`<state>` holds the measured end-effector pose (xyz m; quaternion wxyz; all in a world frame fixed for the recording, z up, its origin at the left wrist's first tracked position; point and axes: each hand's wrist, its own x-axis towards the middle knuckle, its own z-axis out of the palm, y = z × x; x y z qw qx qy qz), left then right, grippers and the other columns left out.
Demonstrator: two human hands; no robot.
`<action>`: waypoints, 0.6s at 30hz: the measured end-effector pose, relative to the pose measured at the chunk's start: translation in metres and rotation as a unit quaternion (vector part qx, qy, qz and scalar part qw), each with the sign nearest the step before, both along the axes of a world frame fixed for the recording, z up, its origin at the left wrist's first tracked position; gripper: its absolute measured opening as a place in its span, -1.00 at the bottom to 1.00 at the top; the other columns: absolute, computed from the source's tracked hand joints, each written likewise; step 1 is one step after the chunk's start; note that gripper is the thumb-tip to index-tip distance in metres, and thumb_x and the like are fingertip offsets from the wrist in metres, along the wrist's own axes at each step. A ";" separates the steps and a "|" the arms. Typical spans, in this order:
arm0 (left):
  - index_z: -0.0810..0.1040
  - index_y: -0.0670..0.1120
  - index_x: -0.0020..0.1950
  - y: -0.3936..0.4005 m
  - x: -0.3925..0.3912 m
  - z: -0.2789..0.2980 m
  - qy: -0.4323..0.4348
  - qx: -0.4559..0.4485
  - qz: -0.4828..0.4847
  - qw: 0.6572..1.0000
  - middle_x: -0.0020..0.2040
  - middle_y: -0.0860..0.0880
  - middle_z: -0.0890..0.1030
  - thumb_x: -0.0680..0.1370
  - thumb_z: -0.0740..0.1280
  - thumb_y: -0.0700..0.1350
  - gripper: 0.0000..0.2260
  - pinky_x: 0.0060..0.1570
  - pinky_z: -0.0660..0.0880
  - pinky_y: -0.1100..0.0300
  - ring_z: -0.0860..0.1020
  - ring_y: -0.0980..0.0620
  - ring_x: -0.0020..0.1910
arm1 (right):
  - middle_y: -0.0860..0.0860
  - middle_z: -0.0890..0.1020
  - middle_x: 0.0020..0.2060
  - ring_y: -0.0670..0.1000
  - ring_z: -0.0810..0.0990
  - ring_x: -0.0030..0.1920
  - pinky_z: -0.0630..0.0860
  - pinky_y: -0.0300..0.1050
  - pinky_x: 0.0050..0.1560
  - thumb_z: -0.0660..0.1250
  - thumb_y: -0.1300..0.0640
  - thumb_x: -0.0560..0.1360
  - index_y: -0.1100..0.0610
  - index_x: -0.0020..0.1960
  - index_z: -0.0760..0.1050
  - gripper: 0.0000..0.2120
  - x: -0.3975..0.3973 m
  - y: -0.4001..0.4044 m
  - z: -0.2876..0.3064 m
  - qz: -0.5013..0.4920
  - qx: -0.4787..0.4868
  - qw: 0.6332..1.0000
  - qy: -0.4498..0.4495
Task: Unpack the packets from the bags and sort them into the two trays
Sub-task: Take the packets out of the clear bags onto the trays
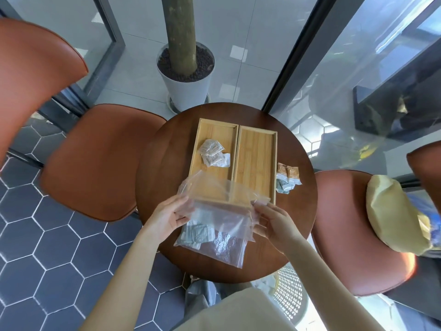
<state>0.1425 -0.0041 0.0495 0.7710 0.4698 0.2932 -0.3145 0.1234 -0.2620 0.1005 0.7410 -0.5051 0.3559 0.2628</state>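
Packets sit in three places on the round wooden table (pixel 152 177), which stands on dark hexagon floor tiles with orange-brown chairs (pixel 95 161) on either side, a potted tree trunk (pixel 183 75) behind its far edge and glass panels beyond. Two bamboo trays lie side by side across the table's middle: the left tray (pixel 202 130) holds a small heap of white packets (pixel 214 152) near its centre, while the right tray (pixel 256 149) is bare. A clear plastic bag (pixel 214 194) is held up over the near ends of both trays, apparently empty; the left hand (pixel 170 215) pinches its left edge and the right hand (pixel 272 222) pinches its right edge, fingers closed on the film. Beneath it, at the table's near edge, a second clear bag (pixel 224 244) lies flat with grey-green packets (pixel 198 232) inside. A few orange and grey-green packets (pixel 287 177) rest loose by the table's right edge, just beside the right tray. My reading is that one bag has been emptied and sorting is partway through. Next the held bag wants setting aside, off the trays, then the lower bag opened and its packets sorted along with the loose ones
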 end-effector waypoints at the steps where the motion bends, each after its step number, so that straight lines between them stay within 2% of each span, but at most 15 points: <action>1: 0.54 -0.08 0.14 0.003 -0.006 0.000 0.003 0.003 -0.010 1.000 -0.04 -0.07 0.62 0.45 0.33 -0.12 -0.73 -0.24 0.51 0.21 0.63 0.04 -0.12 | 0.02 0.58 -0.42 -0.11 0.57 -0.45 0.58 -0.22 -0.47 0.26 0.27 0.52 0.22 -0.07 0.58 -0.88 -0.003 0.000 -0.002 0.022 -0.019 1.000 -0.007; 4: 0.55 -0.13 0.14 0.012 -0.020 0.000 0.010 0.006 -0.015 1.000 -0.20 -0.04 0.66 0.49 0.30 -0.28 -0.76 -0.38 0.56 0.29 0.64 0.09 -0.28 | 0.03 0.58 -0.44 -0.09 0.56 -0.47 0.60 -0.20 -0.38 0.30 0.30 0.50 0.23 -0.11 0.59 -0.90 -0.010 -0.001 -0.006 0.062 -0.091 0.993 -0.043; 6: 0.54 -0.11 0.12 0.018 -0.028 0.000 0.002 0.020 -0.012 1.000 -0.33 0.03 0.65 0.50 0.26 -0.32 -0.76 -0.34 0.56 0.29 0.62 0.11 -0.30 | 0.03 0.60 -0.46 -0.09 0.56 -0.48 0.58 -0.22 -0.35 0.34 0.30 0.47 0.26 -0.13 0.59 -0.94 -0.015 0.001 -0.010 0.057 -0.125 0.988 -0.066; 8: 0.53 -0.06 0.10 0.024 -0.036 -0.002 -0.007 0.027 -0.013 1.000 -0.39 0.08 0.62 0.52 0.24 -0.33 -0.75 -0.31 0.55 0.30 0.61 0.14 -0.30 | 0.05 0.61 -0.45 -0.10 0.55 -0.49 0.53 -0.29 -0.41 0.37 0.29 0.45 0.26 -0.17 0.59 -0.96 -0.020 0.008 -0.016 0.020 -0.130 0.989 -0.073; 10: 0.53 -0.02 0.08 0.032 -0.043 -0.004 -0.013 0.030 -0.003 0.999 -0.40 0.09 0.60 0.52 0.23 -0.33 -0.74 -0.33 0.57 0.31 0.62 0.17 -0.32 | 0.06 0.60 -0.38 -0.10 0.54 -0.44 0.51 -0.30 -0.41 0.36 0.21 0.47 0.26 -0.11 0.59 -0.90 -0.026 0.018 -0.026 -0.015 -0.096 0.993 -0.061; 13: 0.52 0.02 0.08 0.045 -0.051 -0.008 -0.012 0.042 0.015 0.999 -0.38 0.08 0.59 0.54 0.23 -0.31 -0.75 -0.31 0.58 0.32 0.62 0.17 -0.30 | 0.08 0.62 -0.14 0.03 0.60 -0.13 0.58 -0.07 -0.11 0.29 0.01 0.50 0.15 0.10 0.54 -0.74 -0.033 0.039 -0.047 0.006 0.020 1.000 0.005; 15: 0.52 0.00 0.08 0.054 -0.055 -0.013 -0.007 0.049 0.025 0.998 -0.36 0.08 0.61 0.54 0.22 -0.31 -0.75 -0.32 0.58 0.33 0.62 0.17 -0.30 | 0.09 0.61 -0.04 0.10 0.61 -0.04 0.58 0.00 -0.04 0.30 0.07 0.48 0.16 0.14 0.51 -0.73 -0.040 0.053 -0.058 0.064 0.058 0.995 0.049; 18: 0.50 -0.07 0.15 0.067 -0.059 -0.026 0.005 0.091 0.025 0.996 -0.22 -0.01 0.58 0.52 0.25 -0.33 -0.74 -0.36 0.57 0.33 0.60 0.11 -0.22 | 0.10 0.64 -0.03 0.12 0.65 0.00 0.60 -0.07 -0.08 0.34 0.27 0.45 0.24 0.04 0.55 -0.83 -0.047 0.073 -0.067 0.122 -0.031 0.991 0.047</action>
